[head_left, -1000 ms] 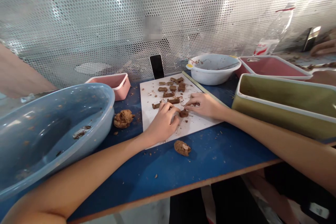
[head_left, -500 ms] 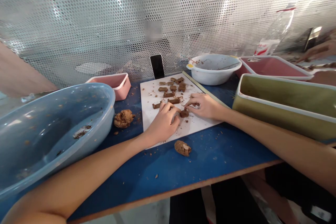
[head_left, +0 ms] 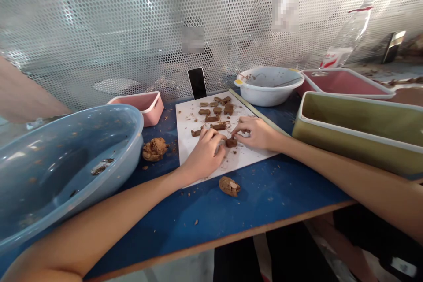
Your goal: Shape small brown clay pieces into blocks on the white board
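A small lump of brown clay (head_left: 231, 142) sits on the white board (head_left: 194, 163), between my two hands. My left hand (head_left: 206, 152) is curled at its left side, with the fingertips against it. From the right, my right hand (head_left: 249, 132) pinches the top of the same piece with thumb and forefinger. Farther back on the board lie several shaped clay pieces, among them a bone-like bar (head_left: 212, 119) and a longer bar (head_left: 218, 126). An oval clay lump (head_left: 229, 186) rests on the blue table in front of the board.
At left stand a blue basin (head_left: 132, 141), a crumbly clay ball (head_left: 155, 149) and a pink box (head_left: 153, 112). A phone (head_left: 197, 83) leans behind the board. White basin (head_left: 264, 96), green trough (head_left: 346, 139), pink tray (head_left: 350, 92) and plastic bottle (head_left: 346, 42) occupy the right.
Both my hands keep almost the same pose at the clay lump. Another person's hand at the far right has drawn back from the work surface. The view has shifted very slightly.
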{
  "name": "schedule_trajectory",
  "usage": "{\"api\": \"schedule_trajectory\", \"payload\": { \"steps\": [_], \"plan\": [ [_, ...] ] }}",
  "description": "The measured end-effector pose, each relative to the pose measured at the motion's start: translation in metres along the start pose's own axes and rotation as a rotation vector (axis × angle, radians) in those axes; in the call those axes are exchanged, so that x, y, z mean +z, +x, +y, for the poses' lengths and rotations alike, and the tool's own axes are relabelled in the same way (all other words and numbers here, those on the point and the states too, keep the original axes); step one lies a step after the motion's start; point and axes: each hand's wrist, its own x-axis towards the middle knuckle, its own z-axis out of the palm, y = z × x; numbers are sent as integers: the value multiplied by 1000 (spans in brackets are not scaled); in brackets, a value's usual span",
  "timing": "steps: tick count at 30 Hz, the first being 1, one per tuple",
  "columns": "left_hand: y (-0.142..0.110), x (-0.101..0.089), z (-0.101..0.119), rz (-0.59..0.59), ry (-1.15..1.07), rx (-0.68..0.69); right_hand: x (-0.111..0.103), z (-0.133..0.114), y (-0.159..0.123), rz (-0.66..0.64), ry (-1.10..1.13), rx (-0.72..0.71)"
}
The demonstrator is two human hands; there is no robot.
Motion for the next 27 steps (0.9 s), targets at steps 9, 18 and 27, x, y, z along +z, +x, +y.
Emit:
{"api": "schedule_trajectory", "payload": {
  "steps": [9,18,27],
  "plan": [
    [-1,0,-1,-8,0,-3,-1,0,0,-17,-6,0],
    [-1,-1,1,-22,-4,-13,1,4,-1,5,-10,-51],
    [-1,0,-1,-6,8,16,-2,0,-1,-12,9,-41]
  ]
}}
